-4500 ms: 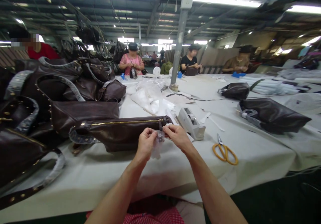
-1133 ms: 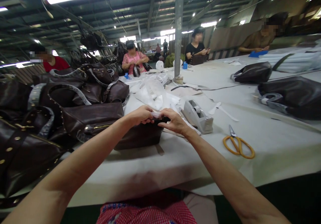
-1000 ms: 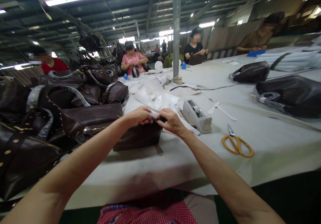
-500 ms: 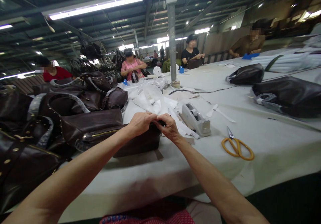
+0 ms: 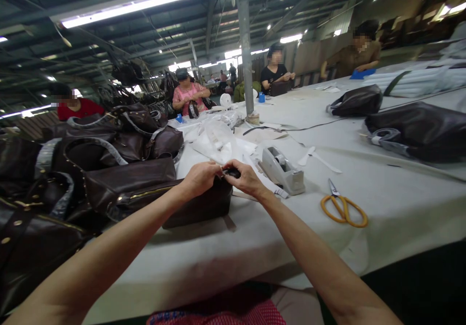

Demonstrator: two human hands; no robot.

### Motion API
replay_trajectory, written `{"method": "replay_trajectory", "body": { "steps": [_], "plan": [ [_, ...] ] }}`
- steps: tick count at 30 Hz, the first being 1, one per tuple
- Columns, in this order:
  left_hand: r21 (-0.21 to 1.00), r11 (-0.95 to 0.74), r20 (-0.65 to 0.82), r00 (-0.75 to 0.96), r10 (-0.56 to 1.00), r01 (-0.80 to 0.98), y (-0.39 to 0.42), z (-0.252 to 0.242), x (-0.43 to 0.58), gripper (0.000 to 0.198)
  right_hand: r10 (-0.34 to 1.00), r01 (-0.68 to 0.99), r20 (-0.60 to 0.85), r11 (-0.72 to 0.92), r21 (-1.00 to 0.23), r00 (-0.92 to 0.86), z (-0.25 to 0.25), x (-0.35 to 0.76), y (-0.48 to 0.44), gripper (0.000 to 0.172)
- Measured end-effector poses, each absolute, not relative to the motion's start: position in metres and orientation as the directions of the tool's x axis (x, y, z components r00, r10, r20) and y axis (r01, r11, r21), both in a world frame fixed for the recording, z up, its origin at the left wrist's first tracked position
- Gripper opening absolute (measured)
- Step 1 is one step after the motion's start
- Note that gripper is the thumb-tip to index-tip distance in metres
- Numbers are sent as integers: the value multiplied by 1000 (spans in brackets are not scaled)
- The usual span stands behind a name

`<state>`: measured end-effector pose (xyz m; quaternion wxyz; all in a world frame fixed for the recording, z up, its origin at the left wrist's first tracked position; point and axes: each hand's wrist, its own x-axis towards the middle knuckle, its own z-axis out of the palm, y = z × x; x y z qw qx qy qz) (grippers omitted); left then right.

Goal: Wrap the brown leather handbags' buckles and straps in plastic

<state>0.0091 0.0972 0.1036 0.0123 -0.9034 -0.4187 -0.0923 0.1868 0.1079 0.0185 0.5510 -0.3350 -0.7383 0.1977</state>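
Observation:
A dark brown leather bag [image 5: 171,201] with a gold zipper lies on the white table [image 5: 393,208] in front of me. My left hand [image 5: 200,177] and my right hand [image 5: 245,177] meet at the bag's right end, both with fingers pinched round the wrapped zipper pull [image 5: 231,172]. The pull is mostly hidden by my fingers.
A heap of brown bags [image 5: 83,145] fills the left. A grey tape dispenser [image 5: 283,170] and yellow-handled scissors [image 5: 344,208] lie to the right. Plastic wrappers [image 5: 218,140] sit behind the bag. More bags [image 5: 418,131] lie far right. Several other people sit across the table.
Earlier my hands held the pull and a plastic wrap out in front of the bag. They have since moved up onto the bag's right end and stay pinched there.

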Motion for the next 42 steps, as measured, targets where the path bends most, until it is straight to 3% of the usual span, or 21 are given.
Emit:
{"method": "replay_trajectory", "body": {
  "steps": [4, 7, 14, 22, 25, 29, 32, 35, 40, 42],
  "plan": [
    [147, -640, 211, 609, 765, 754, 99, 100, 8, 34, 607, 304, 763, 786, -538, -223, 16, 183, 113, 15],
    [154, -629, 217, 595, 774, 762, 96, 97, 7, 35, 594, 301, 780, 794, -528, -197, 13, 180, 114, 13],
    [80, -647, 187, 626, 757, 758, 84, 103, 10, 25, 580, 281, 754, 813, -511, -309, 15, 187, 113, 16],
    [-117, -427, 95, 438, 894, 897, 82, 118, 26, 25, 616, 464, 754, 750, -471, -229, 18, 174, 112, 7],
    [-128, -377, 80, 388, 918, 918, 80, 118, 33, 26, 586, 454, 780, 769, -450, -221, 17, 169, 113, 10],
    [-60, -337, 39, 339, 940, 940, 81, 116, 35, 12, 510, 366, 853, 819, -442, -110, 10, 164, 106, 10],
    [35, -328, -11, 329, 944, 944, 83, 118, 30, 12, 496, 357, 867, 820, -447, -55, 2, 162, 99, 10],
    [177, -327, -118, 350, 929, 928, 85, 121, 21, 15, 518, 380, 853, 801, -462, -55, -3, 162, 95, 12],
    [574, -133, -269, 339, 901, 808, 89, 118, 13, 24, 506, 403, 859, 803, -438, -74, -4, 164, 94, 11],
    [578, -184, -204, 359, 911, 795, 88, 114, 14, 21, 501, 408, 861, 807, -427, -90, -4, 166, 93, 10]
  ]
}}
